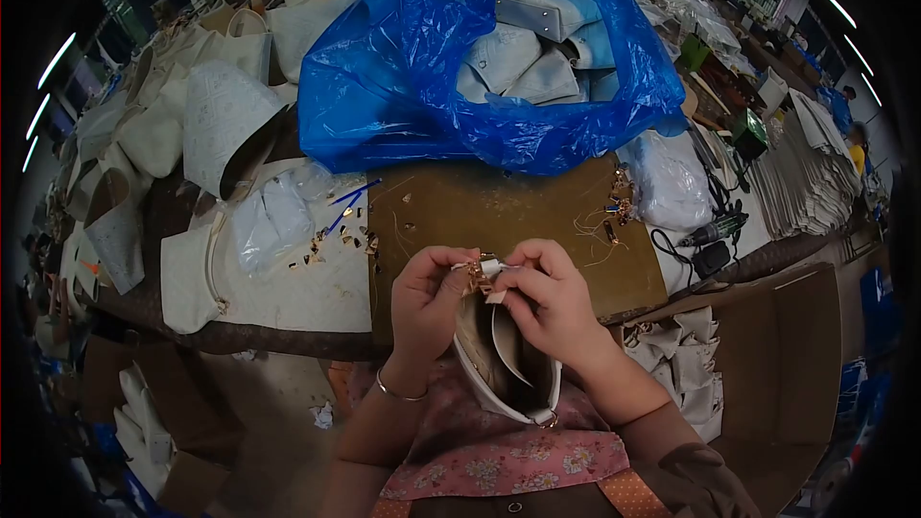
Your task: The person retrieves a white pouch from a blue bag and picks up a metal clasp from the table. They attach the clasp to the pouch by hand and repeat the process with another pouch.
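A small white handbag (pixel 475 374) hangs mouth-up over my lap, its dark inside showing and a gold ring at its lower rim. Above its far edge, my left hand (pixel 429 297) pinches gold-coloured metal hardware (pixel 474 275). My right hand (pixel 549 299) has its fingers closed on a short white strap piece (pixel 491 269) that meets the hardware. Both hands are close together, just over the near edge of the brown work board (pixel 499 206). How the strap and the metal join is hidden by my fingertips.
A blue plastic sack (pixel 384 86) full of white bags stands behind the board. Gold fittings (pixel 353 240) lie scattered left, beside a flat white bag (pixel 192 273). At right are a black corded tool (pixel 720 228) and stacked panels (pixel 801 173). A cardboard box (pixel 782 355) stands below.
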A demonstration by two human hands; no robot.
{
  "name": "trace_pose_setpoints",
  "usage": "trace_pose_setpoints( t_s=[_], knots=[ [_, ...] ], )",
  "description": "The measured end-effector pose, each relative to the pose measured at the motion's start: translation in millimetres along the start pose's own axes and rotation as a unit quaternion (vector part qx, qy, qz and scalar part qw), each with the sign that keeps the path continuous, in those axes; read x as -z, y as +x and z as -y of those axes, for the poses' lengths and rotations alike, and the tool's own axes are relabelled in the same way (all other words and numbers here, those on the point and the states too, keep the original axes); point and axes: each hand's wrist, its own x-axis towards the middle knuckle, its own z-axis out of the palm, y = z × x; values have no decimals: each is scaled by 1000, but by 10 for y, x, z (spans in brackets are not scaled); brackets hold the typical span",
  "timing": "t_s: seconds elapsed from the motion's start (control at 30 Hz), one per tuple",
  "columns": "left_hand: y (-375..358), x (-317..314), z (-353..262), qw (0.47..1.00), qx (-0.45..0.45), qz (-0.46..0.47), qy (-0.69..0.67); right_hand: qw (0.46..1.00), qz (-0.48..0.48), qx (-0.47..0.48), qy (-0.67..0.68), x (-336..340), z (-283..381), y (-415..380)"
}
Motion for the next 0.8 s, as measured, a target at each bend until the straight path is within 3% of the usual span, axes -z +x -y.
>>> trace_pose_setpoints(
  t_s=[0.13, 0.2, 0.3, 0.57, 0.63, 0.8],
  knots=[
    [176, 39, 63, 999, 27, -41, 0, 992, -9, -72, 101, 19, -98, 103],
    [272, 79, 97, 997, 42, -52, -31, 965, -18, -144, 220, 5, -226, 165],
    [363, 157, 122, 991, 74, -58, -96, 932, -6, -174, 318, -94, -430, 214],
    [449, 294, 175, 966, 112, -51, -226, 925, -23, -182, 332, -229, -458, 320],
    [459, 374, 195, 955, 134, 21, -263, 927, -20, -180, 328, -232, -472, 324],
    [482, 491, 277, 944, 159, 48, -285, 941, -8, -160, 298, -223, -492, 321]
  ],
)
